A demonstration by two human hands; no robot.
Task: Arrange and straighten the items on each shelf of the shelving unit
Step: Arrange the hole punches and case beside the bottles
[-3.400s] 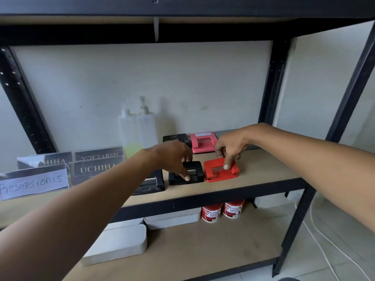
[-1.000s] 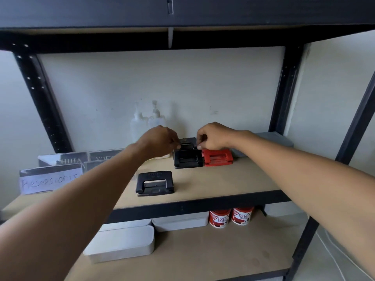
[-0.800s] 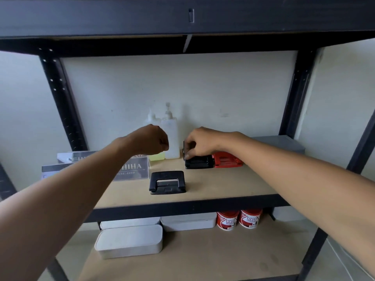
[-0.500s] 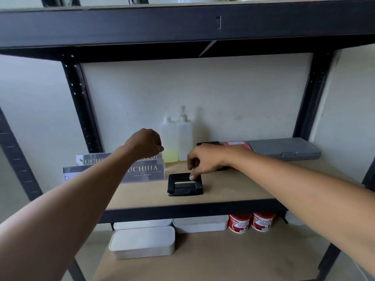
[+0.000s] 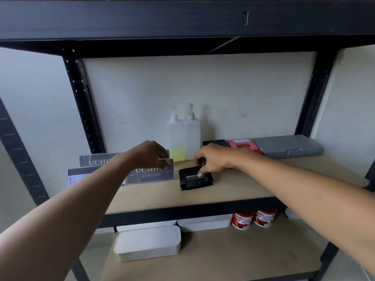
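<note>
Our right hand [image 5: 211, 159] gripped the black hole punch [image 5: 195, 178] at the middle shelf's [image 5: 233, 187] near centre; our left hand [image 5: 151, 156], fingers loosely curled, held nothing we could see. Long axis ran left-right, slightly skewed. We judged it best slid back squarely beside the far punches.

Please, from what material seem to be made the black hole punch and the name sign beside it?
Black hole punch: probably painted metal or hard plastic; matte black with faint sheen, so uncertain. Name sign: likely clear acrylic over a dark printed card, as its edges look transparent and glossy.
</note>
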